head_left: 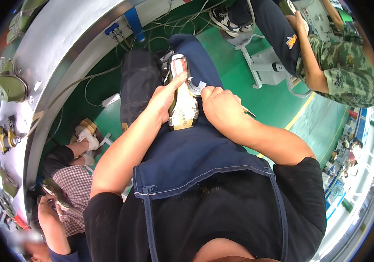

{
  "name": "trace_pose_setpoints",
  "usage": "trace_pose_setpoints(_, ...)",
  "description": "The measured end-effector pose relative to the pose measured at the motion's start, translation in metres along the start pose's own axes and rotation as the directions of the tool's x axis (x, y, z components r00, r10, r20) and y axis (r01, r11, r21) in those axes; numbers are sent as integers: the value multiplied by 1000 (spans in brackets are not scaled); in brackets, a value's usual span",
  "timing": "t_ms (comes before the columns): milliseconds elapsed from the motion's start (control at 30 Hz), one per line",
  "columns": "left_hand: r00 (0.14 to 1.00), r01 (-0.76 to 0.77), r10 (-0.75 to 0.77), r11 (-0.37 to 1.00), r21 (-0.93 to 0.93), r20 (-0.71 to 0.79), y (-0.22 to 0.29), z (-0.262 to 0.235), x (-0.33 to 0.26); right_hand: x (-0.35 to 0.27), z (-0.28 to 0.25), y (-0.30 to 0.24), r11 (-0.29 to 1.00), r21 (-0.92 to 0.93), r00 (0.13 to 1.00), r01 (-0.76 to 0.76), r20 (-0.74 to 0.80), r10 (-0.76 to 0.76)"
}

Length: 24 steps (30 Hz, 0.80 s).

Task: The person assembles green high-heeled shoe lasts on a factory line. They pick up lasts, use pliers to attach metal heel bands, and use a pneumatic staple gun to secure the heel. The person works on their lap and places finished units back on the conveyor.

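Note:
On my apron-covered lap lies a shoe upper on a last (183, 109), its pale underside up, with a red-and-white patch at the far end and a yellowish area at the near end. My left hand (163, 101) is closed round its left side, thumb pressed on top. Just right of it, my right hand (222, 105) is closed in a fist. A slim tool (249, 112) pokes out behind that fist; the rest is hidden by the fingers. A grey strip with a pale end (199, 86) stands off the shoe's right edge, close to my right fingers.
A curved metal bench (55, 43) runs along the left, carrying green shoes (11, 87) and a brass-coloured fitting (7, 135). Co-workers sit at lower left and upper right, each holding a shoe. Hoses and cables hang ahead; a white power strip (111, 100) lies on the green floor.

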<state>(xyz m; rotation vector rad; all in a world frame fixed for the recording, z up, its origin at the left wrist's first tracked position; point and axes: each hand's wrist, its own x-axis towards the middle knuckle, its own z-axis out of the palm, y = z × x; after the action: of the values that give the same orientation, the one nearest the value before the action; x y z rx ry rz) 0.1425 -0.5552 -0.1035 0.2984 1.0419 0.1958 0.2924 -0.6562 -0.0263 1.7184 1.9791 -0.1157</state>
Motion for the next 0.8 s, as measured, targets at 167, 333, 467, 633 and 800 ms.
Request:
trace_pose_setpoints(167, 995, -39, 50, 991, 126, -90, -10, 10, 11, 1, 5, -13, 995, -70, 997, -71, 14, 72)
trace_pose_setpoints(333, 987, -59, 93, 968, 243, -132, -13, 8, 19, 0, 6, -18, 985, -115, 991, -131, -7, 131)
trace_pose_setpoints(467, 977, -91, 146, 946, 311, -156, -14, 7, 17, -5, 2, 10, 998, 62, 993, 24, -118, -17)
trace_pose_setpoints(633, 982, -79, 133, 933, 351, -131, -10, 11, 8, 3, -34, 61, 794, 608, 920, -6, 314, -234)
trace_pose_setpoints(800, 978, -117, 174, 917, 382, -117, -22, -1, 23, 24, 6, 48, 612, 763, 965, 207, -263, 2)
